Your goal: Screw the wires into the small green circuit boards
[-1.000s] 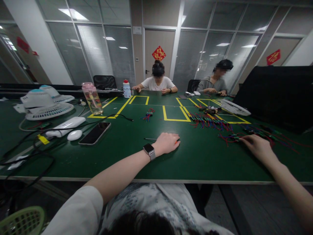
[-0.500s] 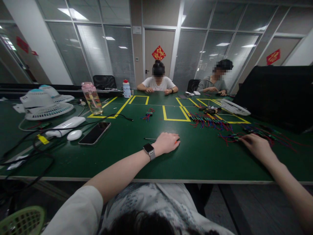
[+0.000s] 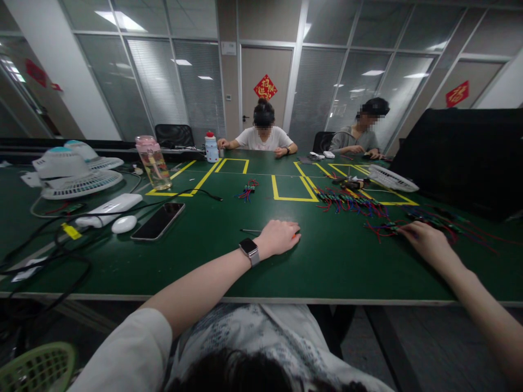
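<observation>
My left hand, with a watch at the wrist, rests on the table with its fingers curled over a screwdriver. The thin shaft sticks out on the left and a bit of orange handle peeks out by the fingertips. To the right, the thumb and fingers of my right hand pinch the edge of a small green circuit board with red and blue wires. More wired boards lie just behind that hand. A row of similar boards spreads beyond it, and a small cluster sits farther left.
On the left are a phone, a white case, cables, fans and a pink-lided bottle. A black screen-like panel stands at right, near a white fan. Two people sit across the green table.
My hands stay almost where they were, the right still at the board. The person opposite has stretched an arm out toward the dotted bottle.
</observation>
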A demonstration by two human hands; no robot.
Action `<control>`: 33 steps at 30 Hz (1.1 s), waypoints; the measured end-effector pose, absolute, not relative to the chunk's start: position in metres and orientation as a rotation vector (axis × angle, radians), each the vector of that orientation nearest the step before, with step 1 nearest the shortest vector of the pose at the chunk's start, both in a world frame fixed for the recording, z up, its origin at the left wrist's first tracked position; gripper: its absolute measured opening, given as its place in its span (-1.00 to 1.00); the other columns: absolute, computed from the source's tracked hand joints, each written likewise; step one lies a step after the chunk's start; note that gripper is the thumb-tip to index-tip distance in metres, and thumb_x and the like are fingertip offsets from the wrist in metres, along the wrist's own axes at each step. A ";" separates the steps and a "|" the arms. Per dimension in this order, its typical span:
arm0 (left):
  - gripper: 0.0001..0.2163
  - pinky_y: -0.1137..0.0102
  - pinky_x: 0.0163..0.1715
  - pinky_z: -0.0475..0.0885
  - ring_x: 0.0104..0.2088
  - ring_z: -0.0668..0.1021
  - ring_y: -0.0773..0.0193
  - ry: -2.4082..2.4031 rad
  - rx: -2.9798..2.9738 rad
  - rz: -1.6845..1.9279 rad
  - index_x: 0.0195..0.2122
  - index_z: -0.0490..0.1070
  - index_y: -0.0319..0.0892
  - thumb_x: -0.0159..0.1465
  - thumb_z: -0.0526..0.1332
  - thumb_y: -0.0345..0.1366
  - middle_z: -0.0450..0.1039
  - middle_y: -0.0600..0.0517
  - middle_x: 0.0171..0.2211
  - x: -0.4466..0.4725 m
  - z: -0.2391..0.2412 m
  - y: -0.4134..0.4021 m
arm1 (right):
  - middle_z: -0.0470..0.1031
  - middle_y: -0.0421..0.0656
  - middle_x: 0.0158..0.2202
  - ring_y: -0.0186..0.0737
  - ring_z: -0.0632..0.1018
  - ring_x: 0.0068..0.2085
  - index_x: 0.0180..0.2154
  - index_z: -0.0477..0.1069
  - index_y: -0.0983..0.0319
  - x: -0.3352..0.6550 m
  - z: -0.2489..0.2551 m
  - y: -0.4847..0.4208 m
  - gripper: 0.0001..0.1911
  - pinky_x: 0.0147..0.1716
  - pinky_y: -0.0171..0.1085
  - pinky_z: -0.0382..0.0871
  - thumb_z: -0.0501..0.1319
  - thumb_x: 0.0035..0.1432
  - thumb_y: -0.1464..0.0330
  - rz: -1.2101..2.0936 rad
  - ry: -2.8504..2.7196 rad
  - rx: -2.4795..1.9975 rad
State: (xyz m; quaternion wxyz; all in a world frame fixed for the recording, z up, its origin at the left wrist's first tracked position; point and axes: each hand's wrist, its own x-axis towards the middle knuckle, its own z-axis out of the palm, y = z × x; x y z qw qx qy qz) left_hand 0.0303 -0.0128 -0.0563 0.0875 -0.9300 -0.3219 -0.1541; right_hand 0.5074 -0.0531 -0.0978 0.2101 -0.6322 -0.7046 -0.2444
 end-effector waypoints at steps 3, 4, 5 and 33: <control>-0.68 0.31 -0.29 0.49 -0.17 0.60 0.14 -0.958 -2.767 -0.453 -0.05 0.44 -0.12 0.37 -0.03 -0.15 0.50 -0.02 -0.01 0.030 -0.057 -0.012 | 0.51 -0.02 -0.35 -0.10 0.52 -0.32 -0.36 0.48 0.26 0.507 -0.098 -0.052 -0.56 -0.34 -0.23 0.37 -0.03 0.22 0.12 -0.687 -1.950 -1.774; -0.68 0.31 -0.29 0.49 -0.17 0.60 0.13 -0.959 -2.766 -0.450 -0.05 0.44 -0.12 0.37 -0.03 -0.15 0.51 -0.02 -0.02 0.030 -0.057 -0.012 | 0.51 -0.01 -0.36 -0.09 0.52 -0.32 -0.37 0.47 0.26 0.506 -0.098 -0.052 -0.55 -0.35 -0.22 0.36 -0.04 0.22 0.11 -0.692 -1.936 -1.779; -0.68 0.31 -0.29 0.49 -0.17 0.60 0.13 -0.959 -2.765 -0.449 -0.05 0.44 -0.12 0.37 -0.03 -0.16 0.51 -0.02 -0.03 0.030 -0.057 -0.012 | 0.50 -0.01 -0.37 -0.08 0.52 -0.33 -0.39 0.46 0.26 0.505 -0.098 -0.052 -0.54 -0.36 -0.21 0.36 -0.05 0.22 0.09 -0.697 -1.918 -1.783; -0.68 0.35 -0.26 0.47 -0.15 0.59 0.16 -0.988 -2.784 -0.433 -0.04 0.43 -0.11 0.37 -0.04 -0.15 0.50 -0.04 -0.02 0.031 -0.055 -0.013 | 0.51 0.01 -0.35 -0.06 0.52 -0.32 -0.38 0.45 0.24 0.500 -0.093 -0.056 -0.61 -0.36 -0.20 0.37 -0.03 0.18 0.15 -0.688 -1.919 -1.825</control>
